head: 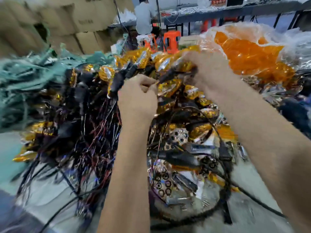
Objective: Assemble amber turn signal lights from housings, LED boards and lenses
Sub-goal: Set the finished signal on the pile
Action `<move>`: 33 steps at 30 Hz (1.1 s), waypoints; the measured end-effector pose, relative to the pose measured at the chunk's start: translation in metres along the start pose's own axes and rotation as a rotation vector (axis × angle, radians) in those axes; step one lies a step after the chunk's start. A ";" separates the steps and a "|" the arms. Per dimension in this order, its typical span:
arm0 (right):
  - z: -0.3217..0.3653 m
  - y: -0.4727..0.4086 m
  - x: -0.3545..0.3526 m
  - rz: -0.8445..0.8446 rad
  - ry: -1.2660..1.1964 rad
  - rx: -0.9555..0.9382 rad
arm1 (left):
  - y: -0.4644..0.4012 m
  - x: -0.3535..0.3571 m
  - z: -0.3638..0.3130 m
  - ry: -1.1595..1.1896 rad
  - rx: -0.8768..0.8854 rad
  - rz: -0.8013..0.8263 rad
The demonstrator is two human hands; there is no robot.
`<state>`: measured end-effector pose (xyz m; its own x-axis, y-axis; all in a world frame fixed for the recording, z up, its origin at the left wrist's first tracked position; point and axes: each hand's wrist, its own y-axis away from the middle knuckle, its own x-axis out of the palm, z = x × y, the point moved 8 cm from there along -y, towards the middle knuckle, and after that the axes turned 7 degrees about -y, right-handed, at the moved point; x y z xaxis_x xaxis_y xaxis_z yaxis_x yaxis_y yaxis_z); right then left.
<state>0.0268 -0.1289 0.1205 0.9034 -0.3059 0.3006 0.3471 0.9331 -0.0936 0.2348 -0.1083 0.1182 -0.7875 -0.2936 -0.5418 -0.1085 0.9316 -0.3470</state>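
Observation:
The frame is motion-blurred. My left hand point(138, 96) is curled over a black turn signal stalk point(117, 81) at the top of a big heap of amber turn signal lights point(170, 88) with trailing wires. My right hand point(208, 71) grips another amber and chrome light point(178, 64) with a black stem, just right of the left hand. Both hands are close together over the heap. A clear plastic bag of orange lenses point(249, 52) lies right behind my right hand. Loose chrome housings and black nuts point(176, 137) lie below my wrists.
Tangled dark wires point(94, 132) spread left and down over the pale table point(50, 187). A heap of green cords point(21, 81) fills the left. Cardboard boxes point(70, 22) stack at the back left. A person in white point(144, 15) sits far behind near orange stools point(171, 41).

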 end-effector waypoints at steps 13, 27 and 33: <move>0.004 -0.054 0.065 -0.049 0.738 -0.288 | -0.052 -0.026 0.023 -0.416 0.021 -0.264; -0.008 0.019 -0.113 -0.190 0.479 -0.184 | 0.042 0.110 -0.087 0.144 0.134 -0.049; -0.001 0.043 -0.198 0.094 1.260 -0.035 | 0.069 0.197 -0.083 0.177 0.117 0.326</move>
<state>-0.1366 -0.0283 0.0564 0.5307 -0.2238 -0.8175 0.2574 0.9615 -0.0961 0.0217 -0.0837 0.0513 -0.8630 0.0645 -0.5011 0.2264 0.9361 -0.2693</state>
